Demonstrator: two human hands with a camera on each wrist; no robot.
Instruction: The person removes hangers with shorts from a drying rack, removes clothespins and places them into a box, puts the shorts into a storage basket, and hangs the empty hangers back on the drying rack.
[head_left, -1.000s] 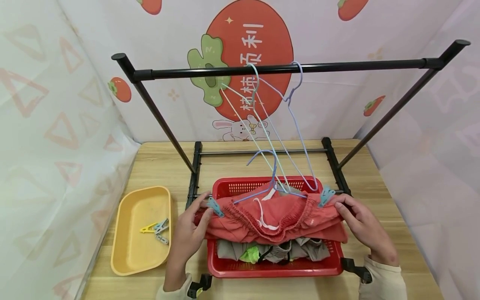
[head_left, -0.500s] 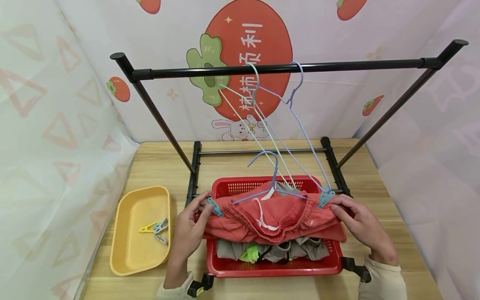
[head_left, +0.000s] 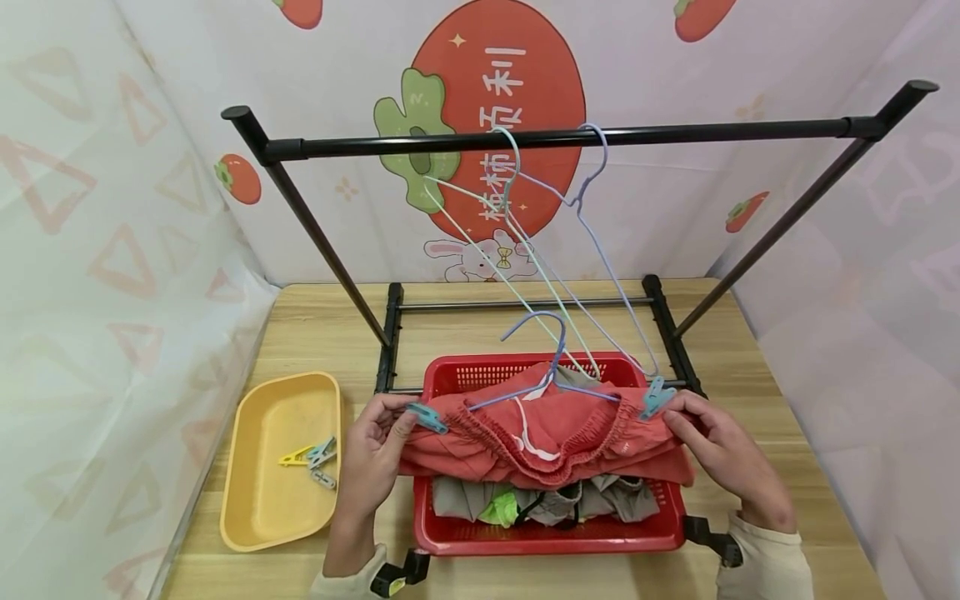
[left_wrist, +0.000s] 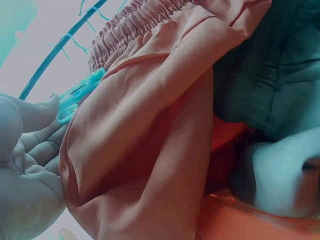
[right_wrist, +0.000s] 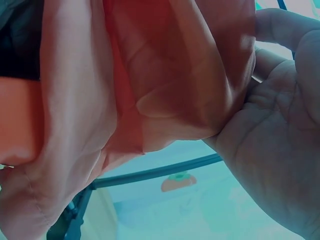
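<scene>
A pair of red shorts (head_left: 487,454) with a gathered waistband and white drawstring lies spread over the red basket (head_left: 555,546). A blue hanger (head_left: 558,354) stands at the waistband, its hook up and its arms across the cloth. One blue clothespin (head_left: 427,417) is at the left end of the waistband, another blue clothespin (head_left: 656,398) at the right end. My left hand (head_left: 372,458) pinches the left clothespin's outer end between thumb and fingers. At the right edge, beside the other clothespin, my right hand (head_left: 723,446) pinches the shorts' cloth.
A black rack (head_left: 480,143) stands behind, with a pale green hanger (head_left: 512,187) and a lilac hanger (head_left: 596,171) dangling toward the basket. Grey clothes (head_left: 622,498) lie under the shorts. On the left, a yellow tray (head_left: 258,500) holds several clothespins (head_left: 318,454).
The left clothespin has turned more level in my left hand. The blue hanger's hook has shifted slightly right and down. On the rack, the lower ends of the hanging hangers have swung right. My right hand barely moves.
</scene>
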